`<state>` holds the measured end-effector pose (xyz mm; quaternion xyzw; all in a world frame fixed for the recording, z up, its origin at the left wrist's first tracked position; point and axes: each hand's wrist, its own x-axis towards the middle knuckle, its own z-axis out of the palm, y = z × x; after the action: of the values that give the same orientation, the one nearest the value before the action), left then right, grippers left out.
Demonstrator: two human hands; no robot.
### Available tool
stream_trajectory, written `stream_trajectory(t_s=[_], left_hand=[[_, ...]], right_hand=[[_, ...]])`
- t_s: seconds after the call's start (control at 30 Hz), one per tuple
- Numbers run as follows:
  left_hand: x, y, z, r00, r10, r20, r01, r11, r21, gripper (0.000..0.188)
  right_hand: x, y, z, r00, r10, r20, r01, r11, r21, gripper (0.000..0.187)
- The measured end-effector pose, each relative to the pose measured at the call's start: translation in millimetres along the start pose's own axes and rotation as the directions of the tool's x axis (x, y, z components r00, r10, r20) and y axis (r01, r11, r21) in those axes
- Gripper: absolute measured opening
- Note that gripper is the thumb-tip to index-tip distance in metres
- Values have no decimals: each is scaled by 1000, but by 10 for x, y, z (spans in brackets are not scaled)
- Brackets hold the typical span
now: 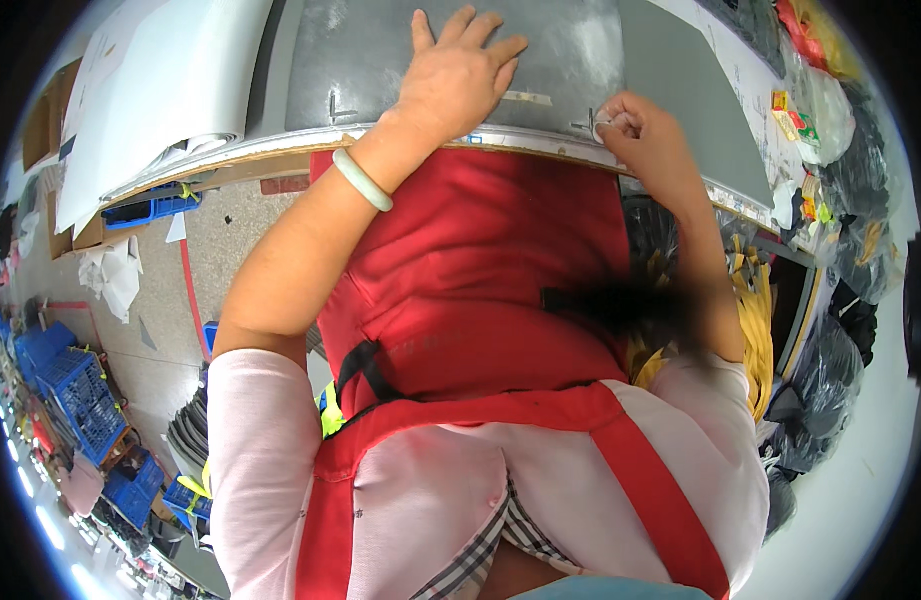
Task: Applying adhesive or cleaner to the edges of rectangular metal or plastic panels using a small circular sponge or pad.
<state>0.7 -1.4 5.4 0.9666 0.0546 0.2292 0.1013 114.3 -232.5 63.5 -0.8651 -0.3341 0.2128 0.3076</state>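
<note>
My left hand lies flat with fingers spread on a dark grey sheet with pale smudges, laid on the worktable. A pale bangle circles that wrist. To the right, at the sheet's near right corner, my right hand is closed in a pinch. Whatever small whitish thing may be between its fingertips is too hidden to name. Beside those fingertips is a dark corner mark; a similar mark shows near the sheet's left corner. A short beige strip lies between the hands.
A large white roll rests on the table's left side. Another grey sheet extends to the right. Plastic bags crowd the right end. Blue crates stand on the floor at left. Yellow straps hang below the table at right.
</note>
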Motion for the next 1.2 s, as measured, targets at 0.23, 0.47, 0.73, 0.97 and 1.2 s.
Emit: stream_trajectory(t_s=[0.23, 0.47, 0.73, 0.97, 1.2], left_hand=[[-6, 17, 14, 999, 8, -36, -8, 1000, -18, 30], [-11, 49, -36, 1000, -11, 10, 12, 1000, -18, 31], [-5, 28, -20, 1000, -21, 5, 21, 999, -27, 31], [-8, 39, -11, 999, -31, -10, 30, 998, -54, 30], [-21, 10, 8, 999, -39, -8, 39, 998, -40, 32]], right_hand=[[665, 21, -162, 974, 28, -223, 36, 960, 277, 26], [1522, 162, -213, 901, -225, -372, 193, 974, -121, 25], [1843, 122, -150, 850, -469, -240, 338, 835, -434, 21], [1879, 256, -168, 924, -205, -324, 138, 966, -217, 21], [2023, 210, -265, 966, -138, -221, 59, 943, -329, 24]])
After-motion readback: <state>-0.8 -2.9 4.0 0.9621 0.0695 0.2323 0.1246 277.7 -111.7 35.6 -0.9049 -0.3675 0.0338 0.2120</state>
